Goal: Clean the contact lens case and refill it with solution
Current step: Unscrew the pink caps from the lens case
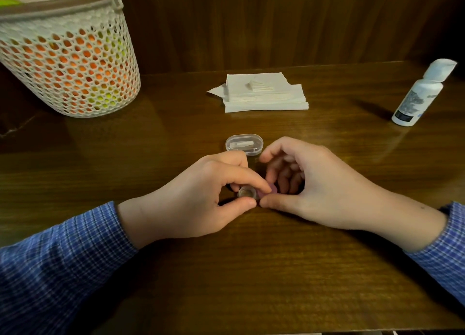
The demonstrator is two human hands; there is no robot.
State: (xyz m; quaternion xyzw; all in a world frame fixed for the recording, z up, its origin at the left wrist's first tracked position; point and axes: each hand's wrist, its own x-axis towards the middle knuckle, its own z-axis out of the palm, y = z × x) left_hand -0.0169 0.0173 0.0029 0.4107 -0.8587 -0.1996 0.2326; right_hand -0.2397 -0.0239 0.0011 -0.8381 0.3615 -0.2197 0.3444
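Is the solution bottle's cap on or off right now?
On. The bottle stands upright at the table's far right, white cap in place, untouched by either hand.

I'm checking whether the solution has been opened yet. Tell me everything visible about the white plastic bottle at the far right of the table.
The white plastic solution bottle stands on its base on the dark wooden table, at the far right, and looks tilted in this wide-angle view. A white cap closes its top. A label with dark print, too small to read, covers its front. Neither hand touches it, and it stands well apart from the stack of paper tissues.
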